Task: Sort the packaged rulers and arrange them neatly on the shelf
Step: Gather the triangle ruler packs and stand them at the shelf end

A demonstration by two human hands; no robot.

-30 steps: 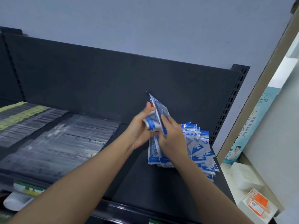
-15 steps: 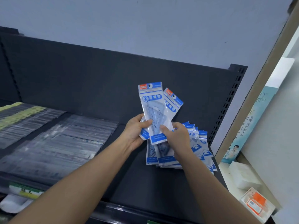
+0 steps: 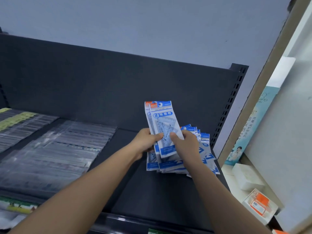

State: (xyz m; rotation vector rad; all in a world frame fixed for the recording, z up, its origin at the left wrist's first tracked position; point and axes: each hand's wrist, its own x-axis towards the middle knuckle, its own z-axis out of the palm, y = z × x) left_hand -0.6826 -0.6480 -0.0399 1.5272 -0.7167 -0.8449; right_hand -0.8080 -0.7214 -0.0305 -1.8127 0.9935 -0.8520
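Here left hand (image 3: pixel 144 143), right hand (image 3: pixel 188 143) grip packs (image 3: pixel 162 119) (two).

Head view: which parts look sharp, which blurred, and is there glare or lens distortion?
In the head view, the held blue packets are fairly sharp; the clear-sleeved rulers at left are smeared, with pale sheen on the plastic; the back panel slants and bows slightly, a wide-lens effect; light is soft, shadows faint.

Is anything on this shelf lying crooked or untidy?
Yes. The blue ruler pile on the dark shelf, under the left hand and right hand holding two packs, is fanned out with edges misaligned. The clear packs at left look orderly.
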